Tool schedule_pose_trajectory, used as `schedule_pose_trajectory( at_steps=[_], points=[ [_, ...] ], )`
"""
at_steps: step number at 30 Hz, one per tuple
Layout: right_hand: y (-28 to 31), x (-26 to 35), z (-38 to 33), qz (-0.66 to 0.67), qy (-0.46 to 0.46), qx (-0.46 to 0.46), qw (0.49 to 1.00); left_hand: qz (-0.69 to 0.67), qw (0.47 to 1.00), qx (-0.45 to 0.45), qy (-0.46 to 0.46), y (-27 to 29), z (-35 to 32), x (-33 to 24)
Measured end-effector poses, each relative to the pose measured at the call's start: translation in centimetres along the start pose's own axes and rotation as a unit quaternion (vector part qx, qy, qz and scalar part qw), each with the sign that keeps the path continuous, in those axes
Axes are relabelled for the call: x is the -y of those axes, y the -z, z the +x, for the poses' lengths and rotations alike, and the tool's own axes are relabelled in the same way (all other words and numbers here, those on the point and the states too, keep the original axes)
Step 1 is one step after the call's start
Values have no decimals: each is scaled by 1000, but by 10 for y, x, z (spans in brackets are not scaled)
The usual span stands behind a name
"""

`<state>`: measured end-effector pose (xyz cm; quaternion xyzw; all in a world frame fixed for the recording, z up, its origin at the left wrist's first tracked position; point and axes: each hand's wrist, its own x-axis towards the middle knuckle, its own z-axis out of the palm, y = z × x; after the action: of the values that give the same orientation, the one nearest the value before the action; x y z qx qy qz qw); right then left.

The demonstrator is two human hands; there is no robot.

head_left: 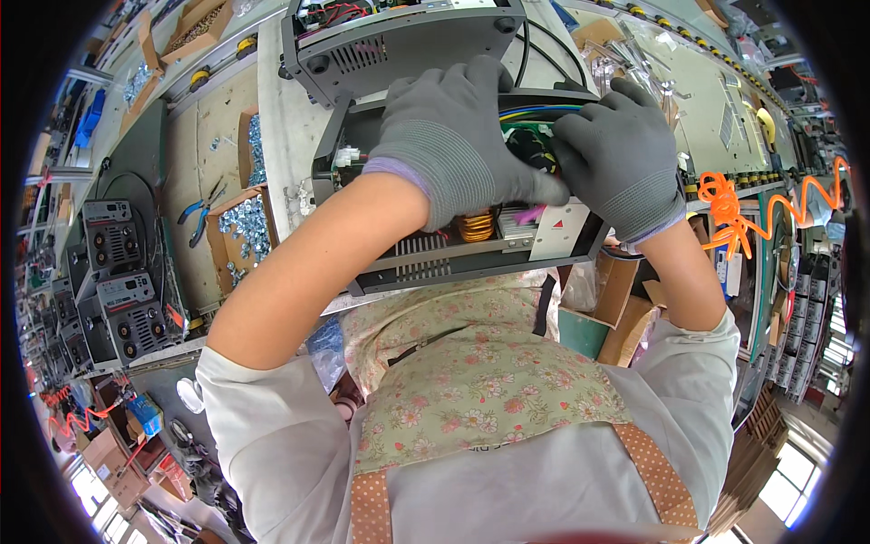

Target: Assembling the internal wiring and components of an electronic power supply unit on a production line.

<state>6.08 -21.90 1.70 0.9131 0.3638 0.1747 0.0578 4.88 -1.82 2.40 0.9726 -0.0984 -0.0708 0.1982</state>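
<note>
Taking the middle of your view as the clock's centre, two grey machines (130, 310) with dark round sockets sit at your 9 o'clock. Blue-handled pliers (192, 223) lie between 9 and 10, just left of a cardboard tray (219, 247) of small metal screws (246, 228). At 12 is the open-topped dark grey housing (494, 264), its vented wall toward you. A second grey housing (399, 56) stands just beyond it, also at 12. Your gloved left hand (444, 136) reaches over the near one, spread wide, thumb well apart from the fingers; whether its fingertips press on anything is hidden. Inside the near housing, a copper coil (476, 227) shows below that thumb, with blue and yellow wires (542, 111) farther back. A white plate (555, 236) stands at its right end. Your gloved right hand (612, 150), at 2, has bent fingers reaching over that end; you cannot tell what they hold. An orange coiled hose (720, 198) hangs between 2 and 3.
</note>
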Motion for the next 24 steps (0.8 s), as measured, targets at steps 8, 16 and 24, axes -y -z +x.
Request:
schedule_pose_trajectory(
  at_steps=[8,16,24],
  points=[
    [2,7,6,-16,22,2,1000,59,997,-24,-35,-11,-3,3],
    [6,0,20,-22,80,58,995,65,997,-6,-37,-10,0,5],
    [4,10,25,-37,7,84,996,72,996,-17,-47,-13,3,8]
  ],
)
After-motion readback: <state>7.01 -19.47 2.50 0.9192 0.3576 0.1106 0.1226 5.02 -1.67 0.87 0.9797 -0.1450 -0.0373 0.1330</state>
